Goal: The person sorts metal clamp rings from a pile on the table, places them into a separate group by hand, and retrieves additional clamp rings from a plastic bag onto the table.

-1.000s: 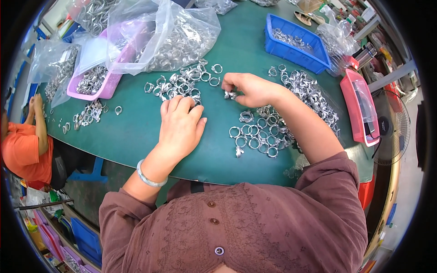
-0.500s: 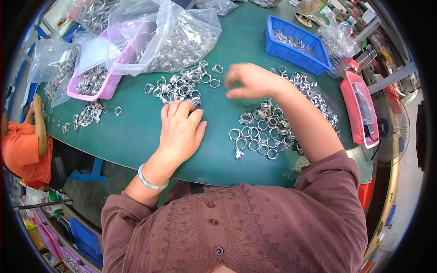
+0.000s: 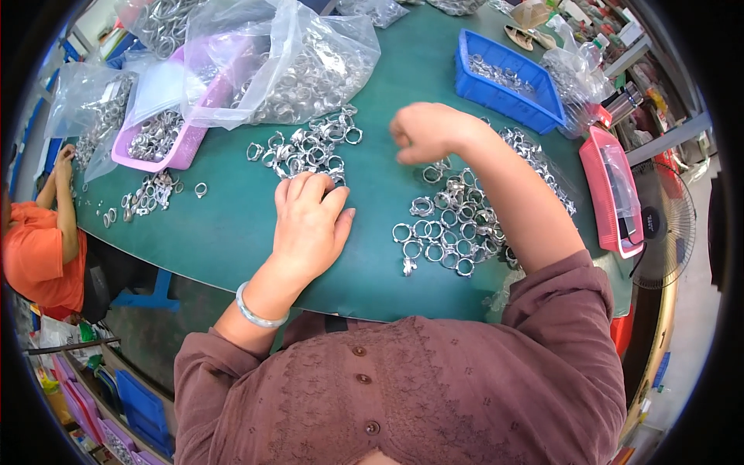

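Note:
My left hand [image 3: 310,225] rests at the near edge of a pile of silvery metal ring clamps [image 3: 310,147] in the middle of the table. Its thumb stands apart from the fingers, whose tips are partly hidden beyond the knuckles. To the right, my right hand [image 3: 428,133] hovers between that pile and a larger heap of ring clamps [image 3: 457,225], its fingers curled inward. What those fingers hold, if anything, is hidden. A ring clamp [image 3: 432,174] lies just below this hand, at the heap's far left edge.
Clear plastic bags [image 3: 318,70] full of clamps and a pink-purple basket [image 3: 186,151] stand far left. A blue bin [image 3: 508,105] with small metal parts is at the back right, near a pink tray [image 3: 612,194] and a fan [image 3: 666,225]. Another person [image 3: 46,244] works at the left edge.
My right hand has moved right, away from the middle pile. Two loose ring clamps beside that pile are gone from there, and clamps now show below the right hand. My left hand has hardly moved.

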Tool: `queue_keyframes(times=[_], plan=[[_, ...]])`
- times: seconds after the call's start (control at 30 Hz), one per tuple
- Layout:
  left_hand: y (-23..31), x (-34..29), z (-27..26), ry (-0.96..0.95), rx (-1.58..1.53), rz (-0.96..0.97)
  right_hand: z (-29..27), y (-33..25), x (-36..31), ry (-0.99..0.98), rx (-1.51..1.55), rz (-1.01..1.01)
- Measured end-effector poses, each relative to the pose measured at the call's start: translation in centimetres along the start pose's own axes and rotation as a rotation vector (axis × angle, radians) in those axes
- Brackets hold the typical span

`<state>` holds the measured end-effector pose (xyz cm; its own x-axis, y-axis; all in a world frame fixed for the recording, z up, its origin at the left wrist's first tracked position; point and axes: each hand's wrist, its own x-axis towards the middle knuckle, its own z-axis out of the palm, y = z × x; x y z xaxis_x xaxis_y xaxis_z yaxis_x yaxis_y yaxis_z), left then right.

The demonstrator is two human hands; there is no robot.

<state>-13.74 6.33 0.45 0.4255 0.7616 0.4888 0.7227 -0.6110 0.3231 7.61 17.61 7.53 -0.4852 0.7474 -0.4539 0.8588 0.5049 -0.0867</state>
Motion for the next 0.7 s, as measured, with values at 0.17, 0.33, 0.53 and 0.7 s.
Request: queue_keyframes(times=[0.17, 0.33, 0.53, 0.7], plan=[[0.4, 0.3, 0.1, 0.0, -0.018, 0.012, 4.0, 0.8, 4.6, 0.507, 0.22, -0.197], [0.0, 0.1, 0.1, -0.006, -0.029, 0.004, 4.8, 0.8, 5.4, 0.536, 0.32, -0.138], [0.1, 0.3, 0.3, 0.008, -0.015, -0.015, 4.8, 2.2, 4.0, 0.471, 0.329, -0.188], [-0.2, -0.1, 0.2, 0.013, -0.034, -0.007, -0.1, 1.4, 0.5, -0.191, -0.013, 0.01]])
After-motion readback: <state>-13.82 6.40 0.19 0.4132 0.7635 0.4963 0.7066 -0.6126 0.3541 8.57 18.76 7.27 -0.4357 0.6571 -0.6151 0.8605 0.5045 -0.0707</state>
